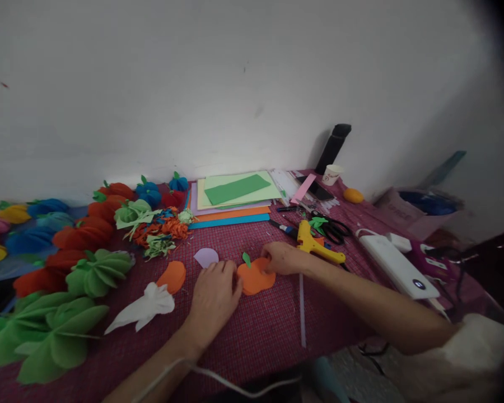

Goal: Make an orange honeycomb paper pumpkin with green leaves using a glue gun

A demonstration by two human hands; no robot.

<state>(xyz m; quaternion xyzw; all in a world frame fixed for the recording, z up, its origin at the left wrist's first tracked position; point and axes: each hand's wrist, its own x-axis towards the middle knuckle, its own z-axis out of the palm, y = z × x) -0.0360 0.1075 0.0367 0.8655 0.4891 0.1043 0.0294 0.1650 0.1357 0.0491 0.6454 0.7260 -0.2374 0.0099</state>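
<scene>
A flat orange paper pumpkin (255, 280) lies on the cloth between my two hands, with a small green paper leaf (246, 258) at its top. My left hand (215, 294) is closed at the pumpkin's left edge, thumb and forefinger against it; the fingertips are partly hidden. At the right edge, the curled fingers of my right hand (282, 257) grip the paper. Just beyond my left hand is a lilac paper piece (206, 257), partly covered by the fingers. Loose orange paper cutouts (174, 276) and a crumpled white tissue (151, 305) lie to its left.
Several folded paper pumpkins (83, 234) crowd the left side beside paper shreds (163, 228). Coloured sheets (235, 189) are stacked against the wall. A yellow glue gun (315, 243), black scissors (336, 228), a paper cup (331, 174) and a white power bank (397, 266) sit rightward.
</scene>
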